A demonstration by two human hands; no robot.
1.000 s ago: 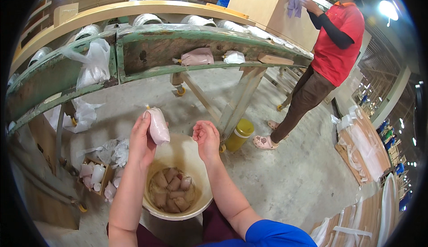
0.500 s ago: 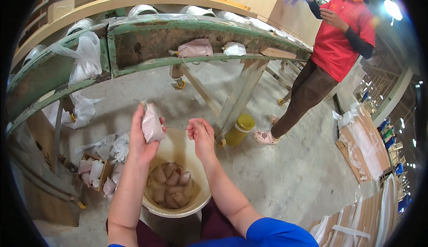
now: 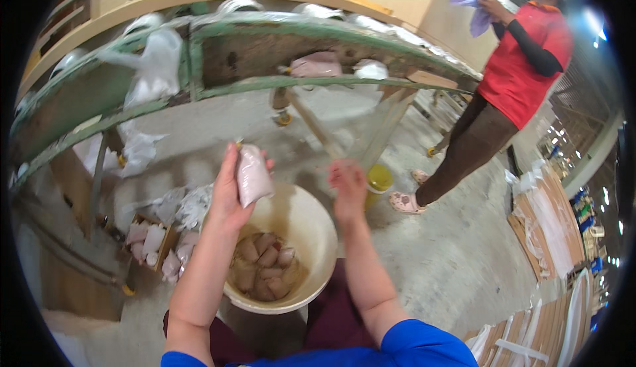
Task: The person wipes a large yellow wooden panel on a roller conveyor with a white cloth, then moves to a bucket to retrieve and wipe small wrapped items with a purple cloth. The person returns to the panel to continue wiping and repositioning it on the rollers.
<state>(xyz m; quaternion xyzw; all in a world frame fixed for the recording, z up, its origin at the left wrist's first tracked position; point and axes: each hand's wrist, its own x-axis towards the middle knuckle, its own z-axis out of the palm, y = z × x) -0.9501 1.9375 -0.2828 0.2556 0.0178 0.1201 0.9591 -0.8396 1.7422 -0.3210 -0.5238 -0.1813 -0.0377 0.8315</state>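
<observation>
Bucket (image 3: 321, 234): holds brownish bags (image 3: 268, 256)
Box (image 3: 167, 246): pale packs (image 3: 138, 232)
Left hand (image 3: 228, 198): fingers grip pink bag (image 3: 254, 177)
Right hand (image 3: 347, 185): blurred, fingers' spread unclear

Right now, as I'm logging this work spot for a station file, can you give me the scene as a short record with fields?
Left hand: holds a filled pink bag
Right hand: blurred; nothing visible in it
Bucket: cream, in front of the person, holding several brownish-pink bags
Floor, left: open box of pink and white packs
Green frame: pink pack and white pack on its ledge
Co-worker: red shirt, holding purple cloth
</observation>
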